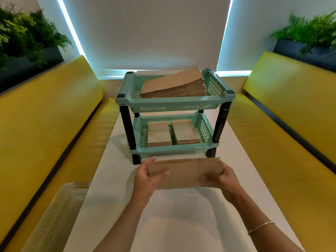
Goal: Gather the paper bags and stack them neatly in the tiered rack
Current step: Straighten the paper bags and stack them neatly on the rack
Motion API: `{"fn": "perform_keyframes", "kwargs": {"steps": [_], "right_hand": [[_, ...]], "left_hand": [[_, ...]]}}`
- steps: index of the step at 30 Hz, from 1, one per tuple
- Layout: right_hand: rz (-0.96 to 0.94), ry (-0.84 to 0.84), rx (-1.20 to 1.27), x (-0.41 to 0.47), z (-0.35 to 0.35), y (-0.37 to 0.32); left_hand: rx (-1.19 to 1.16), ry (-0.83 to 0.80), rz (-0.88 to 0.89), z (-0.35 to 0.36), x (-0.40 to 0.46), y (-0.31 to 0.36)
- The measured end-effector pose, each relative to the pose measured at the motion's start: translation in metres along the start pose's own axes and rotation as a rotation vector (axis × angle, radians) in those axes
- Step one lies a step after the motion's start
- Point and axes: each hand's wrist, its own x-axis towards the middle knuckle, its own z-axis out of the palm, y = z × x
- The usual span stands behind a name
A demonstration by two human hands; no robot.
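I hold a bundle of bags mid-desk, left hand and right hand each pinching an end, fingers curled round, probably to square its edges. Beyond, the rack near the far edge holds a tall stack above, two piles below.

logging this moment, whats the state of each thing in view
left hand: grips the held bags' left end
right hand: grips their right end
held paper bags: flat bundle, in front of the rack
top tier: holds a sloping stack
bottom tier: two small stacks, side by side
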Motion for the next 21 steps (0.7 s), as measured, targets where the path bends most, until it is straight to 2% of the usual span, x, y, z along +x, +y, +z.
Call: {"fn": "perform_keyframes", "kwargs": {"steps": [4,7,10,14,18,21], "right_hand": [[0.051,0.064,-0.076,-0.003,0.006,0.014],[0.041,0.124,-0.048,-0.005,0.011,0.015],[-0.059,0.124,-0.077,-0.002,0.011,0.007],[-0.061,0.104,-0.077,0.004,0.007,0.009],[-0.036,0.117,-0.117,0.002,0.009,0.027],[-0.050,0.132,-0.096,0.004,0.012,0.023]], "left_hand": [[-0.024,-0.033,-0.025,0.007,-0.007,-0.009],[-0.100,0.030,-0.033,0.013,-0.010,-0.011],[-0.103,0.031,0.010,0.015,-0.010,0.004],[-0.080,0.007,0.072,0.008,-0.005,0.008],[-0.042,-0.002,-0.005,0.008,-0.008,-0.006],[-0.024,0.004,0.002,0.012,-0.008,-0.003]]}}
